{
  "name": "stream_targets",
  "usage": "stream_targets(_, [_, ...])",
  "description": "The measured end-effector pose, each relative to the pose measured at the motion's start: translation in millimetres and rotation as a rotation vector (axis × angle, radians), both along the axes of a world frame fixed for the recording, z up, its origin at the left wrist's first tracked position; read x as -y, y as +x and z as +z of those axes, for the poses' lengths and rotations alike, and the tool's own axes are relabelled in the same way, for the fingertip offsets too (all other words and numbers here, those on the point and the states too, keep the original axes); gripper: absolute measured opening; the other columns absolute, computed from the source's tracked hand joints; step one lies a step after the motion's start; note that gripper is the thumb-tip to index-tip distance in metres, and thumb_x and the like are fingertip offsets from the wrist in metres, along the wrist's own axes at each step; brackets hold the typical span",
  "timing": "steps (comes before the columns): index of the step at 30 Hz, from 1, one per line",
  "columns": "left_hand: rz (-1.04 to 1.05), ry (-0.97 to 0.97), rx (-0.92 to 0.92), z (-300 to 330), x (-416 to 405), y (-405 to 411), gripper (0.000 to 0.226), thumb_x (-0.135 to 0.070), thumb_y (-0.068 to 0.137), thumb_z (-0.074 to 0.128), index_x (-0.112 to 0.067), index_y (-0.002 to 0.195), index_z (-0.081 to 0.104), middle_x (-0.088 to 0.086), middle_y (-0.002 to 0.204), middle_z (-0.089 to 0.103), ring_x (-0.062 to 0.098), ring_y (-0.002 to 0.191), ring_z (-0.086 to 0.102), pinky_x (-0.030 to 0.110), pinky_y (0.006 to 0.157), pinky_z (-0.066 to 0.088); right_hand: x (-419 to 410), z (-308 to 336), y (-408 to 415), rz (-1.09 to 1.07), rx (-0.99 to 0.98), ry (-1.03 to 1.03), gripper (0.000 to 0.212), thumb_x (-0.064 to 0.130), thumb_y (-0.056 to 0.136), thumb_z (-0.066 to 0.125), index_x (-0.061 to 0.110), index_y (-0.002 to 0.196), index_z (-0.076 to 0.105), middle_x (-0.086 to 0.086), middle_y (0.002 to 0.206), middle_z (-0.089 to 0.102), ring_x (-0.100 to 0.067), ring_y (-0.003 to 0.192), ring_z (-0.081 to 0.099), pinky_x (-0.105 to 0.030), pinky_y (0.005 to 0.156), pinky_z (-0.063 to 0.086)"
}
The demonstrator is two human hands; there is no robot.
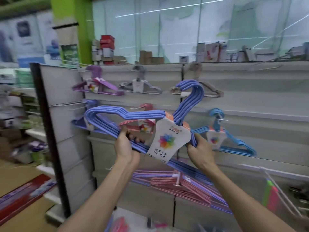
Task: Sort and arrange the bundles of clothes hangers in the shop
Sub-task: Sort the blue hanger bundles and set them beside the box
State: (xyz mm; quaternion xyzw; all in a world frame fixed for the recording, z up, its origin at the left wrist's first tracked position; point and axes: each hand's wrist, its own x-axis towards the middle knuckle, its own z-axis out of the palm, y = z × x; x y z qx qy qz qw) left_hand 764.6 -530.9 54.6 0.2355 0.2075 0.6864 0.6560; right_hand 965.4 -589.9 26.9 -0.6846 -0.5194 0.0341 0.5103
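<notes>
Both hands are up on 1 bundle of periwinkle-blue hangers [127, 114], held in the air in front of the slatted display wall [250, 101]. The left hand [124, 144] curls its fingers round the bottom bar, left of the white paper label [168, 141]; the right hand [200, 148] grips the bars just right of that label. So both hands are closed on the same bundle, and it hangs on nothing yet.

How far along? By my read, about midway. 6 bundles already sit on the wall's pegs: purple [98, 87], grey [140, 86] and beige [200, 91] along the upper row, then violet [83, 123], pink [142, 126] and light blue [230, 141] below. Still to do: a loose heap of pink and violet hangers [180, 186] lies low against the wall's bottom edge, and bare pegs [66, 104] wait near the wall's left edge.

The held bundle is tilted. Its long axis runs from upper left down to lower right, the left shoulder high, the right end dipping toward the heap. The hooks [192, 91] rise to the upper right and curl back left, toward the wall's top edge.
</notes>
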Motion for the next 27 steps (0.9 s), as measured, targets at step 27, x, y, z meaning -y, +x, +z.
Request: stream_targets(27, [0.373, -0.123, -0.047, -26.2, -220.6, -317.5, 0.018, -0.011, 0.102, 0.049, -0.011, 0.086, 0.058, 0.006, 0.088, 0.061, 0.026, 0.088, 0.064, 0.051, 0.074, 0.05, -310.2, -20.7, -287.6, 0.32, 0.103, -0.163, 0.018, 0.034, 0.086, 0.053, 0.024, 0.076, 0.041, 0.001, 0.076, 0.061, -0.034, 0.079, 0.056, -0.04, 0.074, 0.044])
